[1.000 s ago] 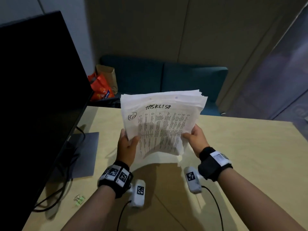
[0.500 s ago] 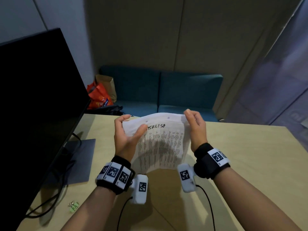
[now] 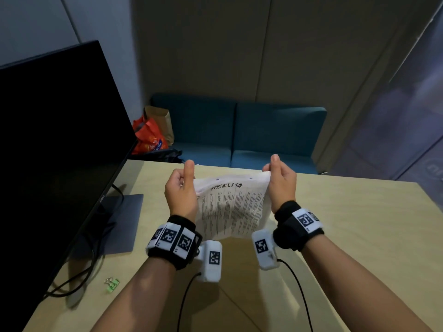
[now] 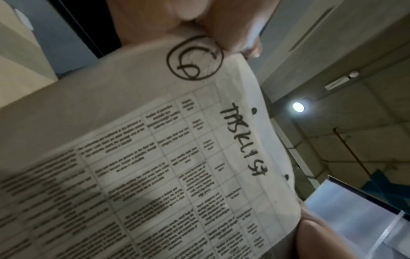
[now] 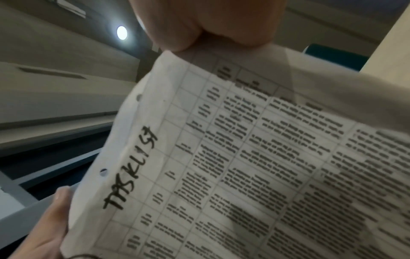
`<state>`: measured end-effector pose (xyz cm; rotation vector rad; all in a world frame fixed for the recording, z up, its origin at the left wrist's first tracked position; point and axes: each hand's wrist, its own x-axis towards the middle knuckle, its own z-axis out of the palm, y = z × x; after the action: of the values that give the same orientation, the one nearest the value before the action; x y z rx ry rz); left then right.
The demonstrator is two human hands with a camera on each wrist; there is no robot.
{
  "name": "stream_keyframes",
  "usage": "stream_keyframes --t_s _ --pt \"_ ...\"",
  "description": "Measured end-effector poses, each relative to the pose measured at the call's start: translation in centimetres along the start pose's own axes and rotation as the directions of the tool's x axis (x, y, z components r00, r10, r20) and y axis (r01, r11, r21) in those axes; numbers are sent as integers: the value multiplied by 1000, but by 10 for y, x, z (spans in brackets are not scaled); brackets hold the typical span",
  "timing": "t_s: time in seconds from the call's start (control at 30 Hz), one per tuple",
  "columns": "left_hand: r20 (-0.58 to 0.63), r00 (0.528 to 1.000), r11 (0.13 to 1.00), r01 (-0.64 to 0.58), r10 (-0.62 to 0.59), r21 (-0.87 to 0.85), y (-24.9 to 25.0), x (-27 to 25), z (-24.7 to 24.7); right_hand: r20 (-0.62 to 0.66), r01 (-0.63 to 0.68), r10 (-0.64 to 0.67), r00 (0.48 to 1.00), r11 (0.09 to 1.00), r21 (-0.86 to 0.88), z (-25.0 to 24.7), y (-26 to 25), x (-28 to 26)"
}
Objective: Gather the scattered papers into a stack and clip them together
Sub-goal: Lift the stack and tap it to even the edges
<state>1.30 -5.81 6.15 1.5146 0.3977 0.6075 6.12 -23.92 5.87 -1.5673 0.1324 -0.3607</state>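
A stack of white printed papers, headed by handwritten black letters, stands on its lower edge on the wooden table in front of me. My left hand pinches the stack's top left corner, and my right hand pinches its top right corner. The left wrist view shows the top sheet with a circled mark beside my thumb. In the right wrist view the same sheet hangs under my fingers. A small green binder clip lies on the table at the lower left.
A black monitor on a grey stand fills the left side, with cables trailing over the table. Behind the table is a teal sofa with an orange bag and a brown paper bag.
The stack has come down from mid-air onto the table. Both hands have slid from its lower sides up to its top corners.
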Motion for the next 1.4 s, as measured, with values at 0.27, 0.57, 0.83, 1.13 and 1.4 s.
stream_keyframes --t_s 0.27,0.57,0.83,1.13,1.4 --pt "282 951 983 -82 126 -165 -6 0 -21 -169 12 -3 986 999 53 13 0 1" --pt "551 813 981 186 -189 61 -56 -8 -42 -168 -35 46 985 997 65 13 -1 5" --pt "322 911 962 274 -260 2 -52 -5 -28 108 -81 58 992 974 213 -4 1 4" --pt "353 915 975 221 -198 -28 -32 7 -20 280 -142 198 940 968 -207 -28 49 -15" --pt "257 948 976 208 -186 -62 -57 -13 -22 327 -219 283 902 951 -219 -27 50 -28"
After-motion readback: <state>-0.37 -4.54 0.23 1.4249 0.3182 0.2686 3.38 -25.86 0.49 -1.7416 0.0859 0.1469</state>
